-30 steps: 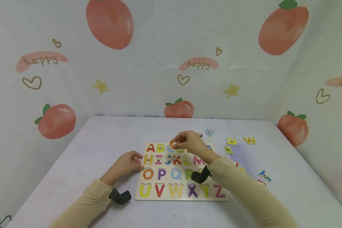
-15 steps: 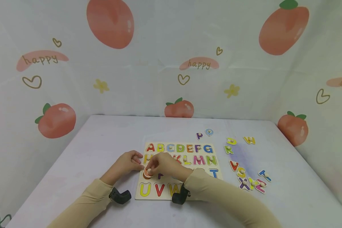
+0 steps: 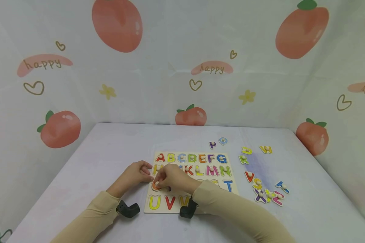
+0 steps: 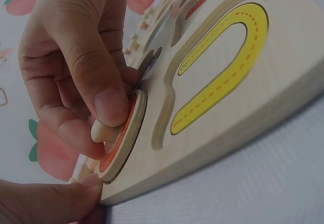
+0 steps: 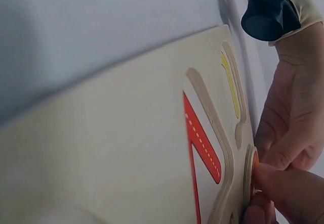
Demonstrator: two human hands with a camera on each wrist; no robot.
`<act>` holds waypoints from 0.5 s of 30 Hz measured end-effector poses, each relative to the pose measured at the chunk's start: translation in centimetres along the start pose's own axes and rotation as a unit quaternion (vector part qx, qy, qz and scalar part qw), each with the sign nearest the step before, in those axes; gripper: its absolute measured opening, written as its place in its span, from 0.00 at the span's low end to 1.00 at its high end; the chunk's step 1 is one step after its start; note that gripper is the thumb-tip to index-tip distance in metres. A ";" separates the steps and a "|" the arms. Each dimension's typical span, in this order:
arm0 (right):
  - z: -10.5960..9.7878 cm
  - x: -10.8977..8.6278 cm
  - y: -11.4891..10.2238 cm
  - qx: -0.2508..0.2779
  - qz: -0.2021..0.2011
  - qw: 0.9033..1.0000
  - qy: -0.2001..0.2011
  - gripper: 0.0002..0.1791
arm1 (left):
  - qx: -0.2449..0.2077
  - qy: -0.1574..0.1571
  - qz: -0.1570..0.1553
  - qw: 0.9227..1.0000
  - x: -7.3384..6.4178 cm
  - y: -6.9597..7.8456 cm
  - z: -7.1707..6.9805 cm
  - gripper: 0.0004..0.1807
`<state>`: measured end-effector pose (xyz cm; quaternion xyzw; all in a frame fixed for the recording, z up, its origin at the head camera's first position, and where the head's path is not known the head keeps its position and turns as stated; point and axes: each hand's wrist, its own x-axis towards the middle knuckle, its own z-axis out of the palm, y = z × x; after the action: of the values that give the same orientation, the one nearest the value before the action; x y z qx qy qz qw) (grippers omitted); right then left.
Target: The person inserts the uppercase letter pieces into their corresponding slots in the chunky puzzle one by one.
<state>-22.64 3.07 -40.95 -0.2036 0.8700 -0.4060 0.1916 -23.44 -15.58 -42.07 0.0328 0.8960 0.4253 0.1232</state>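
Observation:
My right hand (image 3: pixel 174 177) pinches the small wooden knob (image 4: pixel 104 132) of an orange letter O piece (image 4: pixel 132 142) between thumb and fingers. The piece lies over the O recess at the left of a wooden alphabet puzzle board (image 3: pixel 147 204), its edge standing above the board's surface in the left wrist view. My left hand (image 3: pixel 135 175) rests at the board's left edge with its thumb on the rim beside the O. Knobbed letters fill the visible slots of the upper two rows, while the yellow U slot (image 4: pixel 223 77) and red V slot (image 5: pixel 195 138) have no pieces.
Loose letters lie right of the board, among them R (image 3: pixel 244 159), V (image 3: pixel 249 176), S (image 3: pixel 257 183), X (image 3: pixel 260 195) and T (image 3: pixel 283 187). Behind it are P (image 3: pixel 212 145) and Q (image 3: pixel 223 141). A fruit-patterned cloth (image 3: pixel 158 84) backs the table.
My right hand has carried the orange O from over the top row down and left to its recess. Since half a second ago it has shifted only slightly. The left hand has stayed put.

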 end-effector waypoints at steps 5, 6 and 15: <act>0.2 0.1 0.0 -0.010 -0.002 1.000 0.000 0.04 | 0.002 0.000 0.000 1.000 -0.1 0.1 0.0 0.25; 0.2 0.1 0.0 -0.011 -0.001 1.000 0.000 0.05 | 0.001 0.000 0.000 1.000 -0.1 0.1 0.0 0.25; 0.1 0.0 -0.2 -0.004 0.000 1.000 -0.010 0.05 | 0.002 -0.003 0.000 1.000 -0.1 0.3 -0.1 0.25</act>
<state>-22.59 2.92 -40.86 -0.2080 0.8699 -0.4003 0.1994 -23.39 -15.49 -41.81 0.0345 0.8964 0.4235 0.1261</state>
